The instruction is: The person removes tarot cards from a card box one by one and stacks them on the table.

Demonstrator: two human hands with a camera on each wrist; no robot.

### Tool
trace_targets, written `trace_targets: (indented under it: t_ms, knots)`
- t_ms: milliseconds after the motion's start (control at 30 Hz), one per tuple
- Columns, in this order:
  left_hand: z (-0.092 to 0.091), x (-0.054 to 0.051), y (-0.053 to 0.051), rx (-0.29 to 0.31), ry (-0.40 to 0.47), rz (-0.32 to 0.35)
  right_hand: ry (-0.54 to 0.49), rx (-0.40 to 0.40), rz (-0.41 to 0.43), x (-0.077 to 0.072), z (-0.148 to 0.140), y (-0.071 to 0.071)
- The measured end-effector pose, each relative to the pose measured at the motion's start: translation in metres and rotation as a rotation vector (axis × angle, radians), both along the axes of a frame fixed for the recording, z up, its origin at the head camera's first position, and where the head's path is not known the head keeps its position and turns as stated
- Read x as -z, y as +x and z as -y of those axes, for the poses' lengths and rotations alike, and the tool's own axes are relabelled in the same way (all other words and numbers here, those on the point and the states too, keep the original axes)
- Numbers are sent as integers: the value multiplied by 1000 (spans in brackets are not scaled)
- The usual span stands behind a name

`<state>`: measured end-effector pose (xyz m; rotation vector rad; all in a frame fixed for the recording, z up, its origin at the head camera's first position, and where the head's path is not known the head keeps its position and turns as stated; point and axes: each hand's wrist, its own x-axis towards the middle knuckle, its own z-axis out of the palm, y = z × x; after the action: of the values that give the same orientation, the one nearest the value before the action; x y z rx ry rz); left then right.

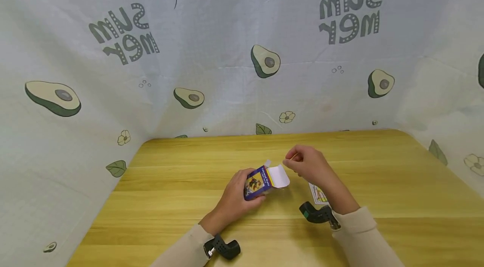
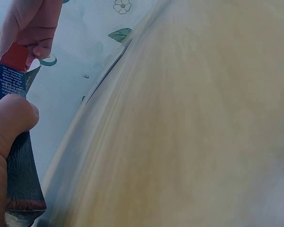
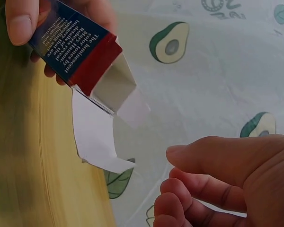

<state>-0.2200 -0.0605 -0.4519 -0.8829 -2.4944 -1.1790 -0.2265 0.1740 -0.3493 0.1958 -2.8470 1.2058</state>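
We see a yellow wood-grained table (image 1: 181,178) beneath the left hand (image 1: 236,193) and the right hand (image 1: 310,166), at least one white-bordered printed card (image 1: 318,195) lying on it, near the right hand, partly hidden from us by that forearm (image 1: 338,193)

The place was curtained off, its room type unclear: avocado-print cloth (image 1: 230,19) hung behind and beside a wooden table (image 1: 166,191).

Box (image 3: 80,53) close in both wrist views

Purple picture-fronted box (image 1: 258,183), tilted in the left hand (image 1: 233,195), white end flap (image 1: 279,176) open
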Motion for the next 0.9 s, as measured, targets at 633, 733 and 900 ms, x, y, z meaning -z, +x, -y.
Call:
trace_targets:
  t_ms: [633,733,900]
  knots:
    - [0,-2,0,-2,5,15,5,-61,-21,11,26,2]
    - [-1,-1,0,1,10,20,13,-64,0,14,27,2]
    - [-1,-2,1,5,18,24,28,-65,30,17,30,3]
